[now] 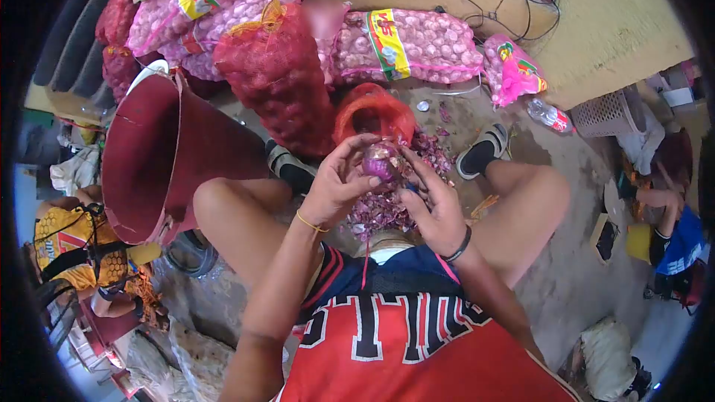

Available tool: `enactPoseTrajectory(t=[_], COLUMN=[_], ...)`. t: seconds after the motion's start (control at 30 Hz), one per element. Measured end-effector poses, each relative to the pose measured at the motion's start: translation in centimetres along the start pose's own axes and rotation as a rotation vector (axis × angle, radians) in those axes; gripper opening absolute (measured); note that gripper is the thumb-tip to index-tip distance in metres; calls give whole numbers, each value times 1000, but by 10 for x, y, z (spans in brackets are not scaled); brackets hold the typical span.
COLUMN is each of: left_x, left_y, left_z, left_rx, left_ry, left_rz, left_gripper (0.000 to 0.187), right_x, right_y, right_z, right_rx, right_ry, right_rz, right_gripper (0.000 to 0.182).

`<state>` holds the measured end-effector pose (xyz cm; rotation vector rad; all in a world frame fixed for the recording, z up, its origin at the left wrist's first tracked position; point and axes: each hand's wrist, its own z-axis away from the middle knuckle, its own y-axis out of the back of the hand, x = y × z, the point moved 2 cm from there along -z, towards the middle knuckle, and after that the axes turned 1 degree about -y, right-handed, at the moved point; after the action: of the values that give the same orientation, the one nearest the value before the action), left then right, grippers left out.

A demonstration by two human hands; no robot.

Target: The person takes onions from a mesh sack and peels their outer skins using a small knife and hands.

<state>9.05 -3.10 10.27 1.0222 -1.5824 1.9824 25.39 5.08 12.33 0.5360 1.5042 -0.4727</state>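
A purple-red onion (380, 164) is held up between my two hands, above a heap of onion skins (372, 216) on the floor. My left hand (341, 182) has its fingers curled round the onion's left side. At its right side, my right hand (430, 197) has bent fingers and seems to hold a small dark object that is mostly hidden. An open red mesh bag (383, 108) lies just beyond the onion. Behind it to the left leans a full red mesh sack of onions (275, 74).
A large maroon tub (190, 134) stands tipped at the left. Pink sacks (417, 45) line the back, with a plastic bottle (550, 115) and a perforated basket (607, 112) at the right. One person (74, 242) is at far left, another (678, 238) at far right.
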Motion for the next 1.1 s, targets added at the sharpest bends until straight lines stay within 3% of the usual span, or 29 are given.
enactPoseTrajectory(t=[0.1,0.23,0.33,0.43,0.63,0.73,0.83,0.93,1.1], left_x=[-7,-12,-14,-19,-21,-22,-20,-21,-18], left_y=[-3,0,2,5,18,10,4,12,14], left_z=[7,13,14,17,16,15,15,13,13], left_rx=[32,74,76,144,48,109,32,-13,20], left_ry=[-55,-111,-108,-7,253,40,-97,-3,93], left_rz=[-27,-106,-98,-29,235,-179,-400,-214,-154], left_gripper=[62,62,59,55,42,41,49,54,59], right_x=[5,-4,-2,0,6,12,30,36,35], right_y=[-6,-7,-8,-3,-4,-3,-1,2,2], right_z=[0,3,2,4,8,8,11,13,14], right_rx=[44,8,33,13,82,115,70,-37,-63], right_ry=[145,19,127,79,109,145,-43,-170,-262], right_rz=[151,220,234,392,376,390,-27,-413,-583], right_gripper=[56,57,54,49,43,40,39,41,44])
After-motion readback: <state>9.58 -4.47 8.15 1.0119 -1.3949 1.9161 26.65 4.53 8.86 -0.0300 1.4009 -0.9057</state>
